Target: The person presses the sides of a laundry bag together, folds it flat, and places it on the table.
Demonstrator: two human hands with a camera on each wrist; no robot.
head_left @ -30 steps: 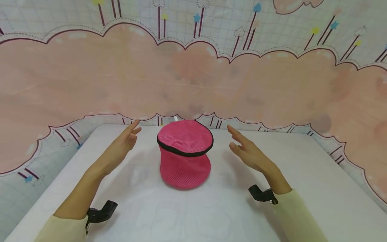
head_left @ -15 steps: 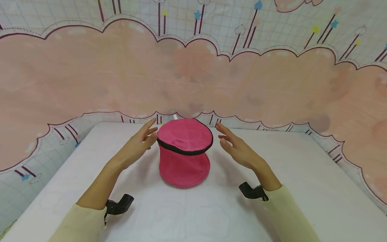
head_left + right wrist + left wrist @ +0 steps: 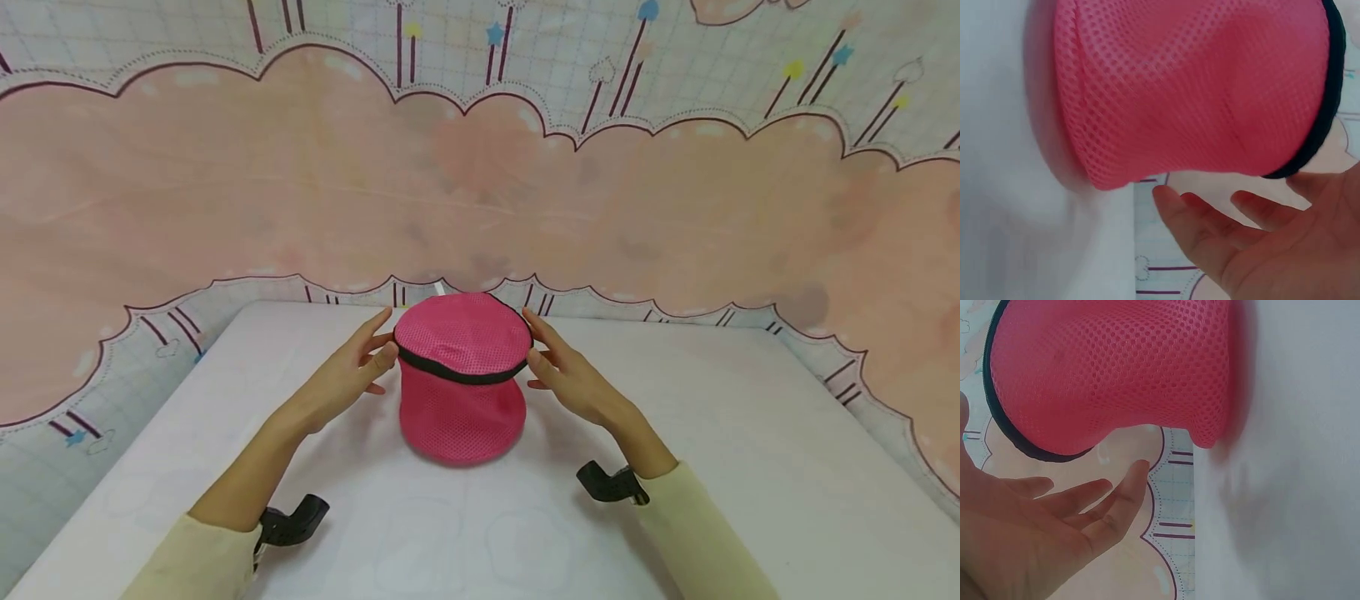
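White table [image 3: 720, 467], cloud backdrop behind: pink mesh bag [image 3: 461, 379] at centre. Your left hand [image 3: 345, 379] & right hand [image 3: 573, 383] flank its rim, fingers straight, apart. Uneven squeeze could tip it.

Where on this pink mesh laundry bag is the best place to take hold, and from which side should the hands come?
Probably at the black-trimmed top rim, one hand from each side. The pink mesh laundry bag stands upright on the white table, its soft wall pinched in below the rim, so the rim looks the firmest part. The left hand and right hand already flank it at that height with fingers straight.
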